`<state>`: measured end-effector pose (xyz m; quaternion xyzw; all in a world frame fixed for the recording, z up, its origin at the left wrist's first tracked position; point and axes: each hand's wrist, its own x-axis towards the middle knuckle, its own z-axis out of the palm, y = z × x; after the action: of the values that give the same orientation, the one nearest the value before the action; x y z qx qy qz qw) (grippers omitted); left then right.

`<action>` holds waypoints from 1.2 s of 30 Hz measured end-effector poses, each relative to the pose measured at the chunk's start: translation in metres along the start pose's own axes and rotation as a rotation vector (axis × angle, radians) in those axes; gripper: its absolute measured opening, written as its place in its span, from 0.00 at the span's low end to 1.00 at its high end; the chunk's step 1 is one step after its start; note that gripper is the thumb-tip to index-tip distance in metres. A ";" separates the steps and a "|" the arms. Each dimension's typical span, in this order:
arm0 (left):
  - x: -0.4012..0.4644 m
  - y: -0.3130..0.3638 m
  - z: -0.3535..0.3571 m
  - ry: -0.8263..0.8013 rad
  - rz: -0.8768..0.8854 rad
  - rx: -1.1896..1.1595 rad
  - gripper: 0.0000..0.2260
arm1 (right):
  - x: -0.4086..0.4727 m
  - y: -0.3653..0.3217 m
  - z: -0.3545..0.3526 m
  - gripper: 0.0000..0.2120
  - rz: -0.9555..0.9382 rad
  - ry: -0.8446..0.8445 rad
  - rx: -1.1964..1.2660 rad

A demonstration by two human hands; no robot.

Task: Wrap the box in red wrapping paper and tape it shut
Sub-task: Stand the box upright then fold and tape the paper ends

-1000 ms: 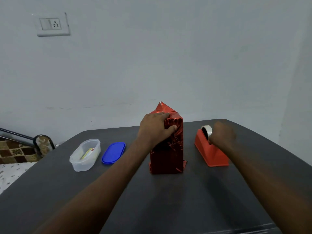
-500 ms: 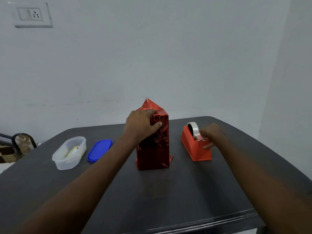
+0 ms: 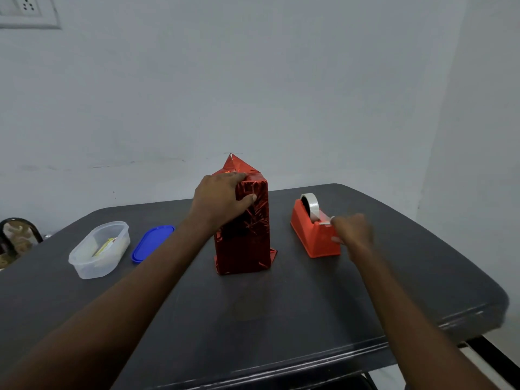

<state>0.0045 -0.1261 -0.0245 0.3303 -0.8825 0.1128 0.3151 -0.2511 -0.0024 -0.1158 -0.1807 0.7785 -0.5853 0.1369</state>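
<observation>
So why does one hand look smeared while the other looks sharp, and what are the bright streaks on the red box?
Head view: the right hand at the tape dispenser is motion-blurred, so its grip is unclear; the left hand, gripping the box, is sharp. The streaks are glare on the shiny, crinkled paper. The table edge bows, which is wide-angle distortion.

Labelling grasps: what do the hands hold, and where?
Left hand grips the wrapped box at its upper near corner. Right hand, blurred, is at the tape dispenser's cutter end; hold unclear.
</observation>
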 end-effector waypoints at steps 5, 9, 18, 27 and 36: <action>-0.001 0.002 -0.003 -0.011 -0.010 -0.002 0.28 | -0.011 0.029 0.009 0.14 0.035 0.049 0.038; -0.002 0.001 -0.004 -0.015 -0.009 -0.002 0.28 | -0.022 0.037 0.022 0.14 0.051 0.099 0.247; -0.004 0.002 -0.004 -0.013 -0.007 -0.002 0.28 | -0.047 0.043 0.032 0.10 0.122 0.169 0.429; -0.007 0.004 -0.004 -0.006 0.011 -0.013 0.29 | -0.071 -0.089 0.019 0.12 -0.327 -0.200 0.346; -0.009 0.003 -0.004 0.011 0.018 -0.014 0.30 | -0.063 -0.173 0.049 0.14 -0.493 -0.313 -0.230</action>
<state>0.0092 -0.1175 -0.0269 0.3196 -0.8845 0.1110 0.3213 -0.1525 -0.0597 0.0373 -0.4664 0.7416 -0.4741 0.0877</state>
